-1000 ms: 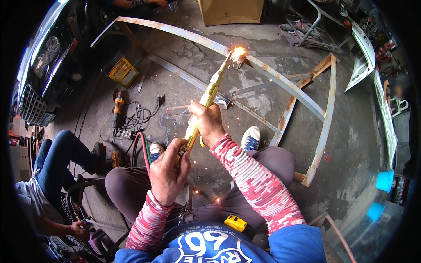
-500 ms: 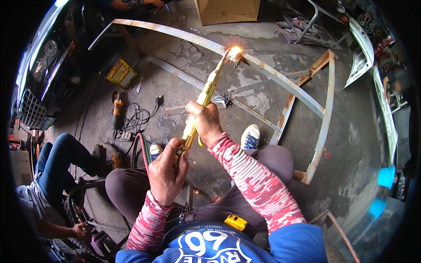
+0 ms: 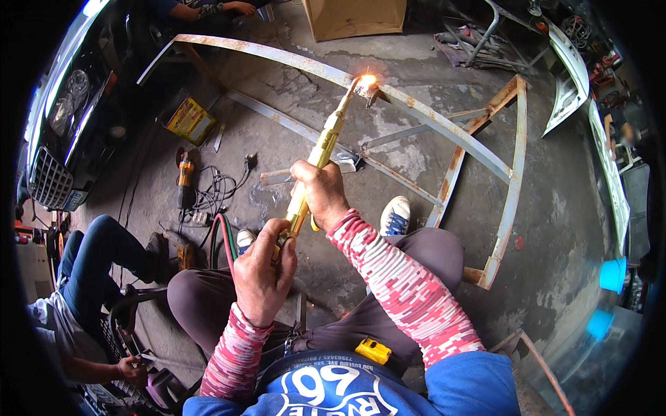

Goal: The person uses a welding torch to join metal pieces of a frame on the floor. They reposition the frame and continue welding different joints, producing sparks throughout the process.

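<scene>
Both of my hands grip a brass-coloured gas torch (image 3: pixel 323 148). My left hand (image 3: pixel 266 272) is closed round its rear end, by the valves, where a red and a green hose (image 3: pixel 227 239) run down. Further up the body, my right hand (image 3: pixel 322 188) is wrapped round the handle. The torch's tip touches or nearly touches the curved top bar of a rusty metal frame (image 3: pixel 444 123). An orange-white glow with a few sparks (image 3: pixel 368 80) hides the exact spot. Just below the glow, a small ragged metal piece (image 3: pixel 365 92) sits at the bar.
An angle grinder (image 3: pixel 184 179) with a coiled black cable lies left of the frame, near a yellow can (image 3: pixel 189 120). A seated co-worker's legs (image 3: pixel 104 253) are at the left, beside a car (image 3: pixel 66 139). A cardboard box (image 3: pixel 355 17) stands at the back.
The torch's tip has shifted slightly left along the bar, and the glow looks smaller with thin sparks above it. My grip is unchanged.
</scene>
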A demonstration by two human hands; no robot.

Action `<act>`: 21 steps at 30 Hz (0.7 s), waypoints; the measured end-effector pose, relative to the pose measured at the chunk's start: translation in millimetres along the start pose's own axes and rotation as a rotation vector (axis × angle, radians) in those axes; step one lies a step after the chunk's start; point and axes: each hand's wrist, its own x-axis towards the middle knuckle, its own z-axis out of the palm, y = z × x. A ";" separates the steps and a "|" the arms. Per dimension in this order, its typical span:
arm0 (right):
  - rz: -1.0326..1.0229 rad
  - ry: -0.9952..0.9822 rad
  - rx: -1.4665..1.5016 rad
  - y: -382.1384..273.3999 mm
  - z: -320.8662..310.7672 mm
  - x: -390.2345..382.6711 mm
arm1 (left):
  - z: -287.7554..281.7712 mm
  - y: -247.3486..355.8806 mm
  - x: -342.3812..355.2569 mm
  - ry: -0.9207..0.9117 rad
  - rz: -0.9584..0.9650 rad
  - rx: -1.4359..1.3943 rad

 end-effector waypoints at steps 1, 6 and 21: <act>-0.005 -0.002 0.001 0.4 0.0 0.0 | -0.1 0.3 0.0 0.006 0.008 0.019; -0.018 -0.019 0.007 1.6 0.6 -0.5 | -0.3 0.6 -1.0 0.011 -0.008 -0.002; -0.006 -0.012 -0.010 -4.6 0.5 -3.8 | 2.7 -0.5 -0.5 0.014 -0.003 0.005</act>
